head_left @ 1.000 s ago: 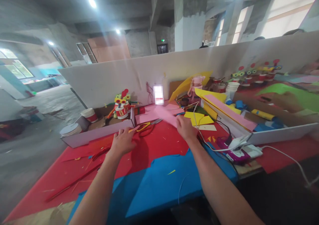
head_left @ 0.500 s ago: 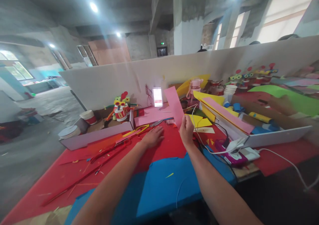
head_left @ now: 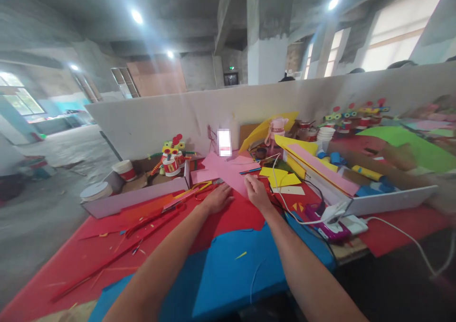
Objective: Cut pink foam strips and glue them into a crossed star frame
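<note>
On my feed, my right hand (head_left: 255,191) pinches pink paper (head_left: 230,172) near its right edge; my left hand (head_left: 218,198) lies flattened beside scissors (head_left: 210,184).

This looks like a paper-craft workshop in a bare concrete hall: a raw beam (head_left: 225,15) at top centre, a half-painted pillar (head_left: 269,58) beside it, a grey floor (head_left: 71,165) at left. Before a white partition (head_left: 153,115), the red-covered counter (head_left: 245,218) carries a pink paper sheet (head_left: 231,174), yellow paper pieces (head_left: 280,175), scissors (head_left: 207,185) and a paper-cup figure (head_left: 171,167).
</note>
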